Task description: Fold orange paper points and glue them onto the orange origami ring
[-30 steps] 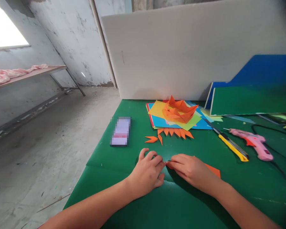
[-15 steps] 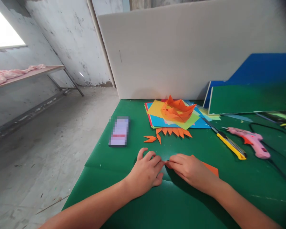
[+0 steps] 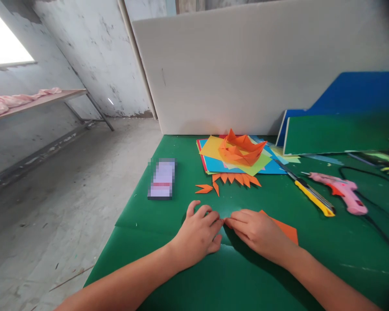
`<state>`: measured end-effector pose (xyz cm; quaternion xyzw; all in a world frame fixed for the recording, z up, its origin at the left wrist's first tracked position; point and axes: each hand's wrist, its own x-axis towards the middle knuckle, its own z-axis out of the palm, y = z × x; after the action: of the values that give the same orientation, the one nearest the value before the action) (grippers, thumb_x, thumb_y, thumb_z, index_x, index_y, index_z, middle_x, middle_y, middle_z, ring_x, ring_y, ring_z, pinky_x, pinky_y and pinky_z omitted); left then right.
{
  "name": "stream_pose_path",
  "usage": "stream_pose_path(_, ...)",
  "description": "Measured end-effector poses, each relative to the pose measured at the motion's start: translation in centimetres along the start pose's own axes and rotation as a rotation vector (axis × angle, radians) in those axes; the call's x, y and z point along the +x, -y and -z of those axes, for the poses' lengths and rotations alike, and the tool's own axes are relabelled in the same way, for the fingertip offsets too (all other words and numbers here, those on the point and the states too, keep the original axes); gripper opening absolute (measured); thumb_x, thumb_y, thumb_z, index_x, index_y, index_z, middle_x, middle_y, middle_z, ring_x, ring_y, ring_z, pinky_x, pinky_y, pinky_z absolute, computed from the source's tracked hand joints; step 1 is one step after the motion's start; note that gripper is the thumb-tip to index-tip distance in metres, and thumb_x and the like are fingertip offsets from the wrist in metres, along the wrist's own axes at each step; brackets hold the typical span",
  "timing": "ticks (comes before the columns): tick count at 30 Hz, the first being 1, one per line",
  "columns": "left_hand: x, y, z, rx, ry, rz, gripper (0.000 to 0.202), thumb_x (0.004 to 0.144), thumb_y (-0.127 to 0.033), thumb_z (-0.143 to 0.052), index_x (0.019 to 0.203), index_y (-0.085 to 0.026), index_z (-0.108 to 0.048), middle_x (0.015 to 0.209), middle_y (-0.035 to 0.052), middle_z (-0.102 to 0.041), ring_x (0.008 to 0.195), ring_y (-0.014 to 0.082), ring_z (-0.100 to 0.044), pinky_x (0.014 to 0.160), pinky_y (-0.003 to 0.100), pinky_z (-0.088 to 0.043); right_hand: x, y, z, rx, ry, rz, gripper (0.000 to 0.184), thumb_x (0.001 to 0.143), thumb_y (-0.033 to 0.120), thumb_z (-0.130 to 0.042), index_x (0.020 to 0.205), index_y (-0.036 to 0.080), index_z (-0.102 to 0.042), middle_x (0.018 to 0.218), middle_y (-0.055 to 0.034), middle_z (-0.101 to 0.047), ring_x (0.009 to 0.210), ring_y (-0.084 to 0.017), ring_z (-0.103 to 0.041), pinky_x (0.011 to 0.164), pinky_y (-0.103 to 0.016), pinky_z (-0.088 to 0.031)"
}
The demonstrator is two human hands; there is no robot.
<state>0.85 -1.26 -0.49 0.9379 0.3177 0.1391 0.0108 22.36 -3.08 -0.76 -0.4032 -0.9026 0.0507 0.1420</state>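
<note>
My right hand (image 3: 257, 231) is closed, its fingers pressed together over a small piece of orange paper (image 3: 228, 223) low on the table; most of that piece is hidden beneath the fingertips. My left hand (image 3: 199, 233) meets those fingertips from the left. Its fingers are bent and apart, the thumb separate and lower. A larger orange sheet (image 3: 288, 231) lies partly under my right hand and wrist. Beyond the hands are a small forked orange folded paper (image 3: 204, 188), a thin orange folded point (image 3: 215, 188) and a row of orange folded points (image 3: 236, 179).
An orange pointed paper ring (image 3: 243, 153) sits on stacked coloured paper (image 3: 203, 162). A yellow utility knife (image 3: 314, 198) and pink glue gun (image 3: 339, 188) with black cord lie right. A phone (image 3: 162, 179) lies left, near the edge of the green table (image 3: 142, 242). Boards (image 3: 233, 69) stand behind.
Both hands stay almost in the same place. My right hand and the larger orange sheet have shifted very slightly.
</note>
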Motion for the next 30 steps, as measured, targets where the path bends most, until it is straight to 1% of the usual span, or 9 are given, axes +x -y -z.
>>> stream_pose_path(4,0.00,0.08,-0.08,-0.009,0.007,0.005,0.027,0.084,-0.035,-0.058,0.107,-0.020,-0.061,0.100,0.0009,-0.066,0.100,0.0220,-0.052,0.103,0.048,-0.019,0.09,-0.11,-0.17,0.040,-0.025,-0.020,0.024,0.098,0.020,-0.042,0.098,0.019,-0.066,0.085,-0.0048,-0.065,0.075,-0.018,-0.056,0.059,-0.030,-0.037)
stream_pose_path(8,-0.01,0.12,-0.04,-0.020,0.017,0.012,0.027,0.083,-0.036,-0.059,0.105,-0.021,-0.061,0.101,0.0001,-0.065,0.101,0.0218,-0.051,0.103,0.049,-0.020,0.24,-0.15,-0.19,0.090,-0.063,-0.048,0.024,0.098,0.020,-0.043,0.100,0.020,-0.067,0.087,-0.0053,-0.065,0.079,-0.018,-0.058,0.062,-0.029,-0.040)
stream_pose_path(12,-0.02,0.09,0.11,-0.030,0.034,0.016,0.027,0.083,-0.035,-0.060,0.107,-0.022,-0.062,0.101,0.0015,-0.064,0.101,0.0226,-0.051,0.104,0.049,-0.021,0.34,-0.31,-0.03,0.125,-0.055,-0.044,0.024,0.097,0.019,-0.043,0.101,0.021,-0.067,0.087,-0.0050,-0.065,0.079,-0.017,-0.058,0.065,-0.029,-0.042)
stream_pose_path(18,-0.02,0.19,0.13,-0.092,0.042,0.030,0.027,0.082,-0.034,-0.061,0.107,-0.022,-0.065,0.102,0.0026,-0.065,0.102,0.0234,-0.051,0.105,0.050,-0.021,0.21,-0.24,0.06,0.053,-0.023,-0.007,0.027,0.099,0.022,-0.040,0.099,0.020,-0.067,0.087,-0.0055,-0.065,0.077,-0.017,-0.058,0.059,-0.029,-0.039)
stream_pose_path(25,-0.04,0.70,-0.33,-0.123,-0.002,0.003,0.024,0.082,-0.034,-0.060,0.103,-0.024,-0.068,0.099,0.0016,-0.067,0.100,0.0227,-0.052,0.105,0.050,-0.019,0.11,0.08,0.05,0.007,0.002,0.004,0.027,0.099,0.019,-0.039,0.098,0.018,-0.066,0.086,-0.0054,-0.065,0.073,-0.018,-0.055,0.058,-0.030,-0.036)
stream_pose_path(30,-0.06,0.94,-0.26,-0.147,-0.024,-0.010,0.020,0.084,-0.035,-0.059,0.097,-0.024,-0.068,0.097,0.0004,-0.069,0.097,0.0211,-0.054,0.106,0.050,-0.015,0.28,0.60,0.08,-0.064,-0.032,0.019,0.031,0.099,0.016,-0.035,0.094,0.017,-0.066,0.083,-0.0065,-0.064,0.068,-0.018,-0.052,0.055,-0.031,-0.034)
